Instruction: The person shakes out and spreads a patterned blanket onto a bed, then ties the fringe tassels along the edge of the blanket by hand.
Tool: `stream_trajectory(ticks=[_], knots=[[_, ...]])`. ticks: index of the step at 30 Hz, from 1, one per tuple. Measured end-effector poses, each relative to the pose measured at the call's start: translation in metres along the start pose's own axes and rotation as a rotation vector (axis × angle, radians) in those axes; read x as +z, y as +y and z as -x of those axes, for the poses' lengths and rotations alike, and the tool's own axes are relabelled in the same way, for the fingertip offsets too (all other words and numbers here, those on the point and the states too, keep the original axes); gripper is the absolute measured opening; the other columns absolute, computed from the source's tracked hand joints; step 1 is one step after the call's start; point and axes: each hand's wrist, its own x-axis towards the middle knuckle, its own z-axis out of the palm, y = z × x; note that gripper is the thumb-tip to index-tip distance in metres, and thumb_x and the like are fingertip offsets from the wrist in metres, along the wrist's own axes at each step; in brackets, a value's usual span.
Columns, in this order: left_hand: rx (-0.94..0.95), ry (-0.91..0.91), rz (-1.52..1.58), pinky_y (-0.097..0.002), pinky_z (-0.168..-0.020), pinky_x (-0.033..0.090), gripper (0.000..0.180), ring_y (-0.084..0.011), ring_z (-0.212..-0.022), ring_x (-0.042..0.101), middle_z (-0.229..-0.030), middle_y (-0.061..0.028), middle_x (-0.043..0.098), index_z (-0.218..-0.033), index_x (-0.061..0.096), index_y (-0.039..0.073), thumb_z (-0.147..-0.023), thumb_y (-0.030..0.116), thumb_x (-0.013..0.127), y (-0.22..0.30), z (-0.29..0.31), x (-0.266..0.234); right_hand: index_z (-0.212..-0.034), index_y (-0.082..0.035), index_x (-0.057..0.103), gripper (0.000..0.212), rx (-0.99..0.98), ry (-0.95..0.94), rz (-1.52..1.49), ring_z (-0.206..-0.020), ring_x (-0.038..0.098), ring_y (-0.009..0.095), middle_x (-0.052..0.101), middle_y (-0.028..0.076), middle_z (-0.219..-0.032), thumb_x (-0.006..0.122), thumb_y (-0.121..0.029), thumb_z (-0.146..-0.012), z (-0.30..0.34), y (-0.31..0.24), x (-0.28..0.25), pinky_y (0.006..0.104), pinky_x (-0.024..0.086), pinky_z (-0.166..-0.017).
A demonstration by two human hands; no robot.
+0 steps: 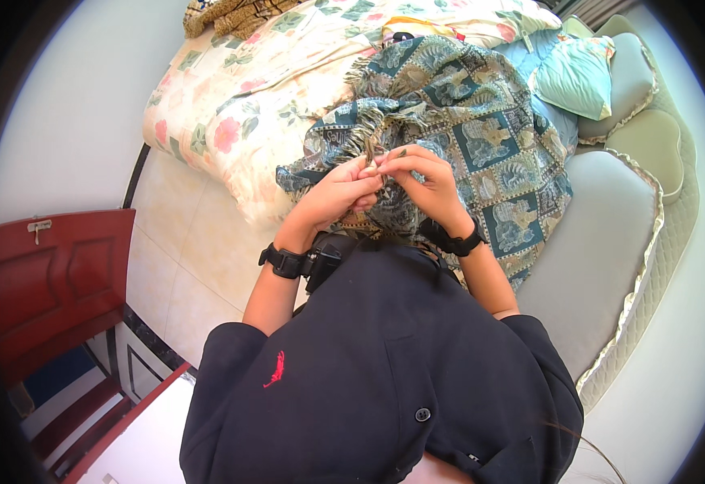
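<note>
Head view. Left hand [346, 190] and right hand [426, 184]: brought together, fingertips pinching strands of fringe [370, 145]. Woven throw [501, 149], blue-green, patterned in squares, fringed: bunched beneath the hands, spread over the bed [560, 127] toward its near edge. Floral quilt [227, 133]: drooping over the bed's left edge. Pale green pillow [580, 77], long grey cushion [586, 234]: along its right edge.

I see left hand [338, 190] pinching fringe [370, 147] of patterned throw [489, 149], right hand [429, 185] meeting it. From the hands: floral quilt [223, 121] 10 o'clock, teal pillow [574, 77] 2, grey cushion [586, 250] 4.
</note>
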Motion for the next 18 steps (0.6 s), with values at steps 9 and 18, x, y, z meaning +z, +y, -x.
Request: stream_trajectory(ticks=[9, 18], knots=[[-0.013, 0.041, 0.056, -0.0196, -0.051, 0.028, 0.011, -0.0054, -0.058, 0.036, -0.069, 0.0044, 0.035, -0.085, 0.035, 0.013, -0.088, 0.009, 0.045, -0.012, -0.003, 0.004, -0.087, -0.003, 0.064, 0.013, 0.158, 0.174, -0.014, -0.078, 0.058, 0.016, 0.059, 0.006, -0.088, 0.056, 0.004, -0.079, 0.013, 0.002, 0.021, 0.0243, 0.046, -0.066], [0.175, 0.265, -0.233, -0.0211, -0.056, 0.037, 0.015, -0.0064, -0.064, 0.043, -0.075, -0.0001, 0.045, -0.091, 0.040, 0.006, -0.085, 0.013, 0.052, -0.030, -0.008, -0.006, -0.089, -0.001, 0.064, 0.012, 0.295, 0.201, -0.074, -0.078, 0.058, 0.013, 0.058, 0.007, -0.089, 0.056, 0.002, -0.081, 0.018, 0.009, 0.026, 0.0225, 0.046, -0.064]])
